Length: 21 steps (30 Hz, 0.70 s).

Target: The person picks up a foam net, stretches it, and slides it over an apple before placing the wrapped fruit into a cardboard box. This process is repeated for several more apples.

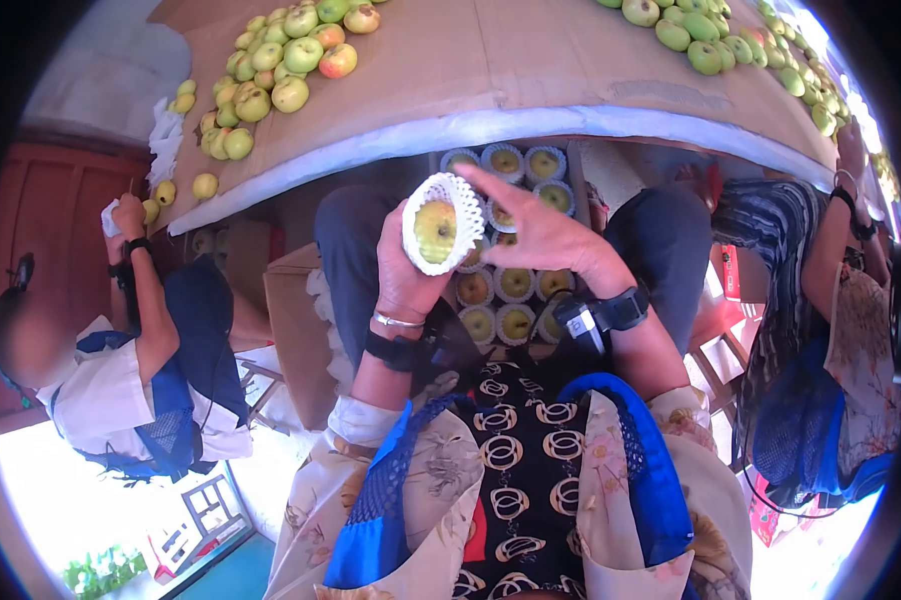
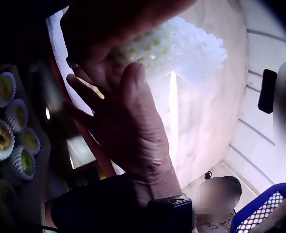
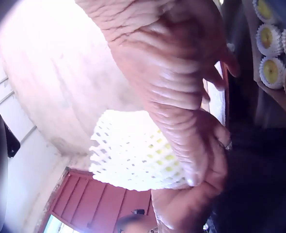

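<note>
Head view: L hand (image 1: 406, 287) grips netted apple (image 1: 436, 228), axis/open end ~twd cam; R hand (image 1: 545, 236) spread.

Torso: beige floral-print cloth shirt (image 1: 610, 455), beneath a bright blue vest with mesh panels (image 1: 660, 490).
Front: black cloth panel printed with pale interlocking rings (image 1: 502, 453).
Left wrist: silver-coloured metal bangle (image 1: 397, 321); wide black strap (image 1: 393, 350).
Right wrist: black band (image 1: 625, 308); boxy grey-and-black device (image 1: 582, 324).
Legs: dark blue-grey trousers (image 1: 348, 245).
</note>
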Motion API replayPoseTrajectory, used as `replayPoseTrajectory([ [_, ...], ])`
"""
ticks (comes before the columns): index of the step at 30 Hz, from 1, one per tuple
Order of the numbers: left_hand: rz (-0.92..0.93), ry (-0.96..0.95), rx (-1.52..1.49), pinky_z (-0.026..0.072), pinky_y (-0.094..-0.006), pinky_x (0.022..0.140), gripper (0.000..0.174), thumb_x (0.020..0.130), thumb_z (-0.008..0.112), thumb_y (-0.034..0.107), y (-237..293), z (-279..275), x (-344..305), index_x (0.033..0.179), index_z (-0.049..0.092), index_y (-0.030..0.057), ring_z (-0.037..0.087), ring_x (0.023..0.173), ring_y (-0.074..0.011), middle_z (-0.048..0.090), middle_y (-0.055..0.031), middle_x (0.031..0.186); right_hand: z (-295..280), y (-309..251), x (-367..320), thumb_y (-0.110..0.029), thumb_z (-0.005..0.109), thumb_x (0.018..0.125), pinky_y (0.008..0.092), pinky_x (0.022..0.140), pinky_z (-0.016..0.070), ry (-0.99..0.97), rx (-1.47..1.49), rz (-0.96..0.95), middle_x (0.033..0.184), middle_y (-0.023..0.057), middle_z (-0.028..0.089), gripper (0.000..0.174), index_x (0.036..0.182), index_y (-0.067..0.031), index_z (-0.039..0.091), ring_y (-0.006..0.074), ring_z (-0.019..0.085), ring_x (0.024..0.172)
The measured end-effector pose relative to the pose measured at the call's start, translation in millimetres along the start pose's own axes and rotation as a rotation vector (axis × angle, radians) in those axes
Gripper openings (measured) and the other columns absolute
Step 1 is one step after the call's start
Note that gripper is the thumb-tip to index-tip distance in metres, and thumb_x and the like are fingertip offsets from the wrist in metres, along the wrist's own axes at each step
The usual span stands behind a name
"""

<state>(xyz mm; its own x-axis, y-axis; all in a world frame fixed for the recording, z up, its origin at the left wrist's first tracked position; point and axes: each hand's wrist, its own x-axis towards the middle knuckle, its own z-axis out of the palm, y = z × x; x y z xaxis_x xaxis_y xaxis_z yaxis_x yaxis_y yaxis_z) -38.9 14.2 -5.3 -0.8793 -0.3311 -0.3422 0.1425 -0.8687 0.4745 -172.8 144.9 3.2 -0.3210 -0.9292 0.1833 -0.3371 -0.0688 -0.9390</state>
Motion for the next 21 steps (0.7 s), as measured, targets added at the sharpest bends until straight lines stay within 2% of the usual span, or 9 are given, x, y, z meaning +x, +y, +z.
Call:
replayPoseTrajectory([
  [2,0.063,0.091,0.065,0.0458,-0.0394,0.085,0.039,0.088,0.039,0.032,2,5,-1,0.114,0.051,0.0049,0.057,0.098,-0.0241,0.058,-0.0103,0.108,-8,0,2,-0.010,0.064,0.071,0.0353,0.098,0.0362,0.065,0.162,0.040,0.124,0.0160,0.046,0.071,0.134,-0.0088,0.030,0.0256,0.044,0.117],
  [3,0.091,0.136,0.096,0.0460,-0.0390,0.084,0.038,0.088,0.039,0.031,1,7,-1,0.112,0.052,0.0041,0.057,0.097,-0.0236,0.059,-0.0099,0.106,-9,0,5,-0.007,0.061,0.075,0.0325,0.091,0.0409,0.156,0.333,0.030,0.117,0.0127,0.052,0.058,0.128,-0.0067,0.038,0.0197,0.050,0.108],
  [6,0.170,0.149,0.228,0.0462,-0.0372,0.084,0.036,0.088,0.039,0.030,-2,-6,4,0.107,0.053,0.0027,0.058,0.095,-0.0224,0.060,-0.0091,0.102,-9,-6,5,-0.009,0.061,0.076,0.0314,0.085,0.0438,0.143,0.567,0.154,0.111,0.0090,0.055,0.048,0.121,-0.0043,0.045,0.0171,0.053,0.099],
  [7,0.160,0.157,0.220,0.0455,-0.0357,0.084,0.034,0.088,0.040,0.028,-3,-10,6,0.107,0.052,0.0020,0.057,0.095,-0.0215,0.060,-0.0093,0.101,1,0,6,-0.014,0.063,0.076,0.0300,0.081,0.0453,0.195,0.472,0.127,0.102,0.0067,0.057,0.044,0.115,-0.0025,0.049,0.0160,0.056,0.090],
  [10,0.141,0.172,0.226,0.0444,-0.0325,0.085,0.030,0.088,0.041,0.023,-6,-15,7,0.106,0.050,0.0007,0.057,0.094,-0.0195,0.059,-0.0096,0.099,13,-8,4,-0.021,0.066,0.072,0.0300,0.079,0.0456,0.150,0.199,0.153,0.094,0.0094,0.060,0.046,0.111,-0.0017,0.051,0.0179,0.058,0.087],
  [12,0.142,0.152,0.271,0.0446,-0.0321,0.085,0.030,0.088,0.041,0.023,-6,-11,6,0.106,0.050,0.0007,0.057,0.093,-0.0191,0.059,-0.0093,0.098,18,-11,4,-0.020,0.066,0.068,0.0332,0.079,0.0453,0.180,0.037,0.170,0.090,0.0148,0.061,0.043,0.104,-0.0008,0.053,0.0257,0.060,0.086],
  [15,0.104,0.166,0.176,0.0435,-0.0380,0.089,0.041,0.087,0.036,0.033,-9,-20,14,0.109,0.052,0.0021,0.056,0.099,-0.0249,0.058,-0.0119,0.106,21,-3,4,-0.012,0.061,0.067,0.0362,0.080,0.0448,0.174,-0.034,0.191,0.092,0.0171,0.061,0.036,0.101,-0.0002,0.053,0.0309,0.059,0.090],
  [18,-0.008,-0.093,-0.035,0.0396,-0.0431,0.093,0.049,0.086,0.032,0.039,-8,-15,13,0.113,0.051,0.0019,0.052,0.106,-0.0291,0.055,-0.0148,0.113,15,0,4,-0.011,0.061,0.067,0.0369,0.081,0.0445,0.134,-0.038,0.190,0.091,0.0173,0.061,0.036,0.101,-0.0005,0.053,0.0308,0.058,0.091],
  [21,-0.055,-0.027,-0.101,0.0363,-0.0474,0.096,0.054,0.085,0.030,0.041,-7,-18,17,0.117,0.048,0.0014,0.047,0.112,-0.0339,0.050,-0.0185,0.119,14,2,5,-0.010,0.062,0.068,0.0374,0.081,0.0447,0.121,-0.081,0.222,0.092,0.0169,0.060,0.037,0.102,-0.0014,0.053,0.0301,0.058,0.090],
])
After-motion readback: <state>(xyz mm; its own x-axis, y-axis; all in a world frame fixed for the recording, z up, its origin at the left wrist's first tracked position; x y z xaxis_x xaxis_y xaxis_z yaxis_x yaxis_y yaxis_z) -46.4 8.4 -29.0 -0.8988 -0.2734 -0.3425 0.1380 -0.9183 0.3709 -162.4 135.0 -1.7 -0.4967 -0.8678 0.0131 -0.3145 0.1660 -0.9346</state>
